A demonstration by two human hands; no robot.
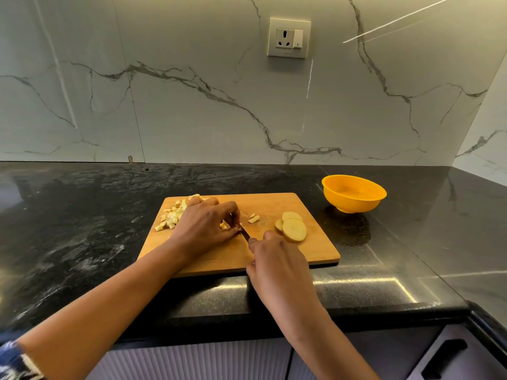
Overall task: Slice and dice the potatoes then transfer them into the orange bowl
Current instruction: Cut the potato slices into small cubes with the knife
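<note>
We work on the cutting board (274, 204), the orange bowl (354, 193) just off its far right corner. Our left hand (204, 229) curls its fingers round a potato piece (223, 226) mid-board; our right hand (277, 267) grips the knife (245, 233). The potato slices (294, 229), board right, seem stiff and slippery, so we pinch their edges; the light dice (172, 215), board left, we scoop.

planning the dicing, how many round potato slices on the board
3, overlapping at the right of the cutting board: large front slice, rear slice behind it, small slice to their left. The left hand may hide more.
</note>
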